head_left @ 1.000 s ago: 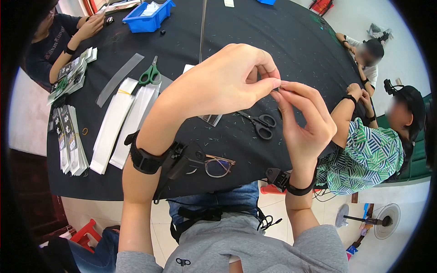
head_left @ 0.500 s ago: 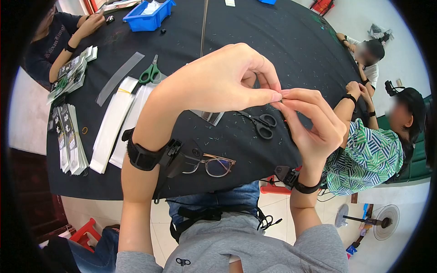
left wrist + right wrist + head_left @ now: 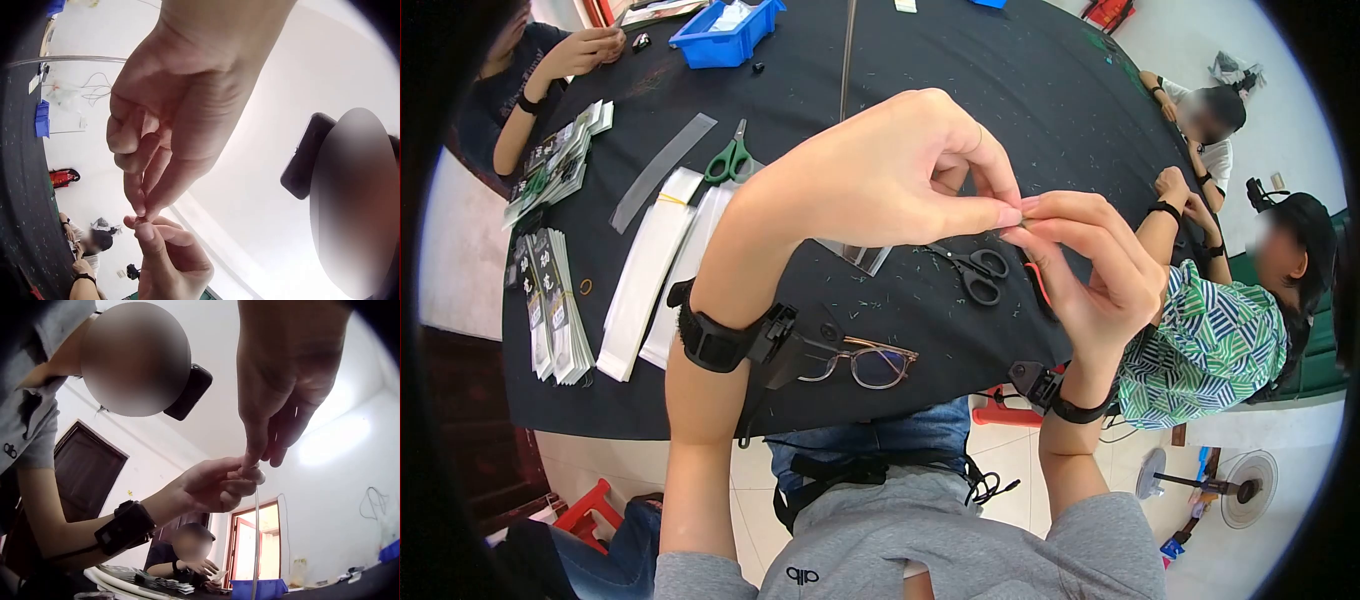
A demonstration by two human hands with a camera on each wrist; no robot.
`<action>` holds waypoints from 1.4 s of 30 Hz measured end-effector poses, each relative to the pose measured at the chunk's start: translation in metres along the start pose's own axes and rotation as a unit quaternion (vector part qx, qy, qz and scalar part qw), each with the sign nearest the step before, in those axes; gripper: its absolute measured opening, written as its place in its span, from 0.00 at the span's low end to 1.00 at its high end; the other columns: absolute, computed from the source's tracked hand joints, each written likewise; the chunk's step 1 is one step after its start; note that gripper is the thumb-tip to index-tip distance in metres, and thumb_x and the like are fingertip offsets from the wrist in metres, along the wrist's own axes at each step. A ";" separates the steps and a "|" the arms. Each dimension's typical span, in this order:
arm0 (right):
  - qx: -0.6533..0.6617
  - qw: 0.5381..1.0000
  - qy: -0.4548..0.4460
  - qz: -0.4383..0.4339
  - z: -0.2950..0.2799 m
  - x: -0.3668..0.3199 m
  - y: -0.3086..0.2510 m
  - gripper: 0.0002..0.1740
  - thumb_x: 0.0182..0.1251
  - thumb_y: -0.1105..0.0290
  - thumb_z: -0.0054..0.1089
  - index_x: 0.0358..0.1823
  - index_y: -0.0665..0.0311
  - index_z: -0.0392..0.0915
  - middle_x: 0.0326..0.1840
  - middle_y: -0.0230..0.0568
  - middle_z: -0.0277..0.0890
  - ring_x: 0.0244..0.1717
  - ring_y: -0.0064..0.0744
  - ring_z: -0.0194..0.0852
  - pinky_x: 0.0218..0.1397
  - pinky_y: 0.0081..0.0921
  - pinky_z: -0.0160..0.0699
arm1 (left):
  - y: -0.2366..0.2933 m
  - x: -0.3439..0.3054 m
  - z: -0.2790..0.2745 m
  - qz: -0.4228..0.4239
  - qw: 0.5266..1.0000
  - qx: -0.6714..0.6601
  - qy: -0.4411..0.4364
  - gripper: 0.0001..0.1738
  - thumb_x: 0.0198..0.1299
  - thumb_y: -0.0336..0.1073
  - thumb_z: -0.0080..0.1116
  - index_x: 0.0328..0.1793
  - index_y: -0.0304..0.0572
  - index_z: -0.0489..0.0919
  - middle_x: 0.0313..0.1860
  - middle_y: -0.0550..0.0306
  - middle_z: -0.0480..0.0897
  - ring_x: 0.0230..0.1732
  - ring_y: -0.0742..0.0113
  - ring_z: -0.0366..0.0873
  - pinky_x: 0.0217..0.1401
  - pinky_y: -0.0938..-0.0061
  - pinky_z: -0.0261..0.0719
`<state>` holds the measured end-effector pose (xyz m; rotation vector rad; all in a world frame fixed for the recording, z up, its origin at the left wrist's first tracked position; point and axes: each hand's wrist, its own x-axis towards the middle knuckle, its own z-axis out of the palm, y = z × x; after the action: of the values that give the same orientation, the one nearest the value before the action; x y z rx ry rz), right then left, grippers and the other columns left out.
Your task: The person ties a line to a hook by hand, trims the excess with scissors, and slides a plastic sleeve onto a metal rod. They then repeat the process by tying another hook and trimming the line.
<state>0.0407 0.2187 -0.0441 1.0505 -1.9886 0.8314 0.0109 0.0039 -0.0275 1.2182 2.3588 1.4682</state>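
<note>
My left hand (image 3: 900, 170) and right hand (image 3: 1095, 265) meet fingertip to fingertip above the table. Both pinch a tiny dark thing (image 3: 1024, 222) between thumb and fingers; its kind I cannot tell, as the fingertips cover most of it. In the left wrist view the left hand (image 3: 181, 119) points down onto the right hand's raised thumb and fingers. Black-handled scissors (image 3: 980, 277) lie on the cloth below the hands. A red-edged tool (image 3: 1037, 285) shows partly behind the right hand.
Glasses (image 3: 880, 367) lie near the table's front edge. To the left are green-handled scissors (image 3: 730, 163), a clear strip (image 3: 663, 170), bundled white sleeves (image 3: 640, 285) and printed packets (image 3: 560, 310). A blue bin (image 3: 725, 45) and thin rod (image 3: 847, 60) stand farther back. Other people sit around.
My right hand has shifted a little to the right, its fingertips still against the left hand's. More of the red-edged tool and of the glasses now shows.
</note>
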 end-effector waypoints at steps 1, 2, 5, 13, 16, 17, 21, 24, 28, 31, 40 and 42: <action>0.000 1.000 0.000 0.000 0.000 0.000 -0.001 0.10 0.44 0.81 0.74 0.28 0.70 0.81 0.32 0.39 0.82 0.33 0.30 0.82 0.35 0.20 0.79 | -0.002 0.000 0.001 0.000 1.000 0.000 0.000 0.09 0.62 0.32 0.64 0.42 0.33 0.84 0.17 0.69 0.69 0.18 0.85 0.57 0.19 0.84 0.53; 0.006 1.000 0.000 0.008 -0.001 0.001 -0.002 0.09 0.44 0.82 0.73 0.29 0.70 0.81 0.32 0.40 0.82 0.33 0.30 0.82 0.35 0.20 0.80 | -0.005 0.001 0.003 -0.003 1.000 -0.022 0.007 0.09 0.62 0.32 0.64 0.42 0.32 0.83 0.19 0.68 0.72 0.19 0.86 0.60 0.20 0.86 0.57; 0.021 1.000 0.005 0.020 -0.001 -0.001 -0.002 0.09 0.45 0.83 0.71 0.29 0.71 0.81 0.33 0.41 0.82 0.34 0.31 0.82 0.36 0.20 0.80 | -0.004 0.001 0.003 -0.011 0.999 -0.045 0.009 0.09 0.62 0.32 0.63 0.43 0.31 0.83 0.23 0.67 0.78 0.21 0.87 0.66 0.22 0.89 0.64; 0.032 1.000 -0.002 -0.001 -0.005 0.000 -0.001 0.09 0.45 0.84 0.71 0.30 0.71 0.82 0.34 0.42 0.83 0.34 0.31 0.83 0.37 0.21 0.81 | 0.004 -0.001 0.001 -0.056 0.997 -0.049 -0.012 0.09 0.62 0.33 0.64 0.42 0.33 0.84 0.17 0.70 0.72 0.18 0.88 0.60 0.18 0.86 0.54; 0.037 0.999 -0.002 0.003 -0.005 -0.001 0.001 0.09 0.45 0.84 0.71 0.30 0.71 0.82 0.34 0.43 0.83 0.34 0.32 0.83 0.38 0.21 0.81 | 0.002 0.000 0.002 -0.015 0.999 -0.039 0.002 0.07 0.61 0.32 0.64 0.40 0.34 0.85 0.14 0.72 0.69 0.17 0.88 0.55 0.18 0.84 0.49; 0.045 0.999 0.001 0.009 -0.005 -0.001 0.001 0.09 0.45 0.84 0.71 0.30 0.71 0.82 0.34 0.43 0.83 0.35 0.32 0.83 0.38 0.21 0.81 | 0.001 0.000 0.003 -0.006 0.999 -0.035 0.013 0.07 0.61 0.32 0.65 0.40 0.35 0.85 0.15 0.71 0.70 0.17 0.87 0.55 0.18 0.83 0.49; 0.071 0.996 0.050 -0.001 0.000 0.004 0.011 0.09 0.46 0.84 0.71 0.31 0.70 0.82 0.36 0.43 0.83 0.37 0.33 0.84 0.40 0.22 0.81 | -0.001 0.002 0.005 0.034 0.997 -0.003 0.071 0.07 0.61 0.32 0.65 0.40 0.36 0.86 0.20 0.68 0.76 0.18 0.87 0.59 0.20 0.85 0.54; 0.066 0.994 0.075 0.033 0.004 0.015 0.013 0.11 0.46 0.82 0.72 0.33 0.68 0.82 0.39 0.42 0.84 0.40 0.33 0.84 0.42 0.24 0.80 | 0.002 0.002 0.005 0.012 0.991 -0.026 0.128 0.06 0.61 0.31 0.64 0.41 0.35 0.85 0.24 0.66 0.81 0.20 0.88 0.64 0.21 0.87 0.59; 0.126 0.988 0.082 0.038 0.012 0.035 0.023 0.12 0.52 0.78 0.70 0.39 0.66 0.81 0.39 0.40 0.84 0.41 0.30 0.82 0.44 0.20 0.76 | 0.004 -0.010 0.006 -0.051 0.980 -0.049 0.186 0.08 0.62 0.31 0.63 0.43 0.33 0.85 0.27 0.65 0.83 0.23 0.88 0.70 0.23 0.89 0.63; 0.222 0.966 0.087 0.103 0.026 0.034 0.030 0.07 0.61 0.76 0.64 0.40 0.68 0.81 0.41 0.38 0.83 0.40 0.23 0.78 0.44 0.18 0.73 | -0.012 -0.026 0.016 -0.081 0.959 -0.084 0.259 0.09 0.64 0.31 0.61 0.45 0.31 0.84 0.28 0.65 0.83 0.24 0.88 0.70 0.24 0.90 0.62; 0.411 0.891 0.031 0.191 0.103 -0.012 0.015 0.08 0.60 0.83 0.61 0.41 0.72 0.77 0.35 0.35 0.77 0.34 0.17 0.72 0.39 0.17 0.72 | -0.030 -0.079 0.062 -0.160 0.879 -0.150 0.423 0.08 0.61 0.28 0.63 0.45 0.32 0.84 0.33 0.59 0.84 0.29 0.86 0.76 0.31 0.90 0.71; 0.402 0.899 0.015 0.175 0.106 -0.019 0.014 0.09 0.59 0.83 0.63 0.41 0.72 0.77 0.35 0.36 0.77 0.34 0.18 0.73 0.39 0.17 0.73 | -0.031 -0.086 0.067 -0.176 0.874 -0.156 0.426 0.08 0.61 0.26 0.62 0.45 0.31 0.84 0.35 0.57 0.84 0.30 0.84 0.77 0.34 0.89 0.73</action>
<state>0.0053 0.1486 -0.1184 1.0906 -1.8459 1.9612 0.0823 -0.0133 -0.1133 -0.0009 2.4001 2.4289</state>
